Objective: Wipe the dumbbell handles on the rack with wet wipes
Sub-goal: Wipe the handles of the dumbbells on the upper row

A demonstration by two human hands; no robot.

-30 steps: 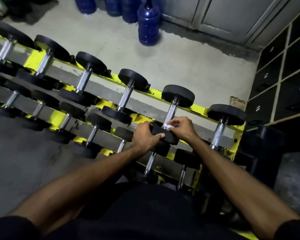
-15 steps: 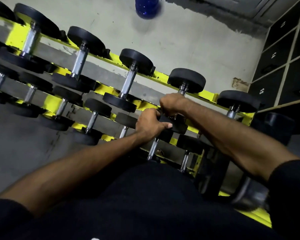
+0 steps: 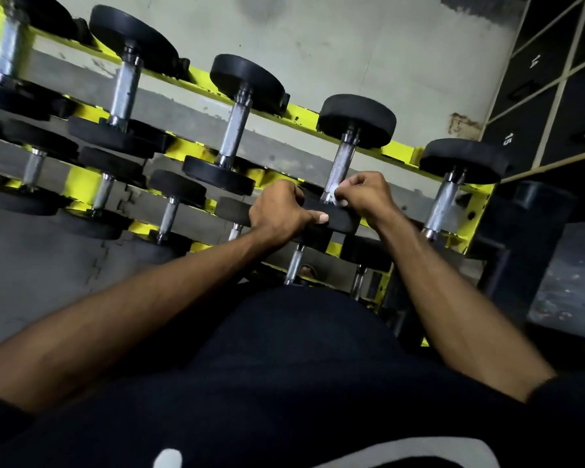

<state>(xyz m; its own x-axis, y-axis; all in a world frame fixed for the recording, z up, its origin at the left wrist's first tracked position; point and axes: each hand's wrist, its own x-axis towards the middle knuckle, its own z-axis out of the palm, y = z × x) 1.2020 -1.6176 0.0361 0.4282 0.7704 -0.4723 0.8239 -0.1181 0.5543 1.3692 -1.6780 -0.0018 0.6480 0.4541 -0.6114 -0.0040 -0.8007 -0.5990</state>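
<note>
**Right hand [image 3: 368, 195], fingers [image 3: 350, 187].** Curled and pinched together on a small white wet wipe [image 3: 331, 194]. Only a crumpled corner of the wipe is seen between the fingertips. It is pressed against the lowest part of the handle [image 3: 342, 163], just above the near head.

**Left hand [image 3: 279, 212].** Clamped over the rim of the near head [image 3: 340, 220], with the thumb laid flat along its front edge. The other fingers are hidden behind the head. The dumbbell is judged to be steadied by this grip.

**Dumbbell in hand.** Second from the right on the upper tier, resting in place with its far head [image 3: 357, 119] against the back rail. The knurled steel shaft above the wipe is bare. Whether that stretch has been wiped cannot be told.

**Rack [image 3: 397, 152].** Yellow-railed, with two tiers in view.
- Upper tier: one dumbbell handle [image 3: 441, 206] to the right of the hands and others to the left [image 3: 233, 130] [image 3: 124, 89].
- Lower tier: a row of smaller handles [image 3: 168, 217] [image 3: 103, 192] [image 3: 294, 265].

**Progress.** One handle is judged to be under treatment, with the wipe at its near end. No moisture or sheen distinguishes wiped handles from unwiped ones, so the number finished cannot be read. The rightmost handle and the lower tier are untouched by either hand at this moment.

**Surroundings.** Numbered lockers [image 3: 534, 96] are at the right and a concrete floor [image 3: 352, 45] lies behind the rack.
</note>
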